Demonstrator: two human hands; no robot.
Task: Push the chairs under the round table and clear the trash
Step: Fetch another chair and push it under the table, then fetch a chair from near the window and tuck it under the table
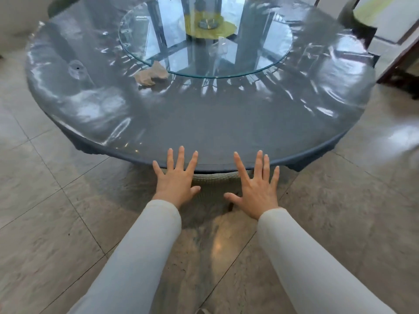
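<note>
A large round table (226, 132) under a grey cloth and clear plastic fills the view. A crumpled tissue (151, 73) lies on it beside the glass turntable (204, 37). A clear plastic cup (77, 69) lies on the table's left part. My left hand (175, 177) and my right hand (257, 184) are stretched out flat with spread fingers in front of the table's near edge, holding nothing. Between them, a woven chair seat (215, 177) shows just under the table's rim, mostly hidden.
A dark wooden chair (394, 41) with a pale cushion stands at the right, away from the table. Another dark chair back (61, 5) shows at the far left. Glossy tiled floor (56, 211) surrounds the table.
</note>
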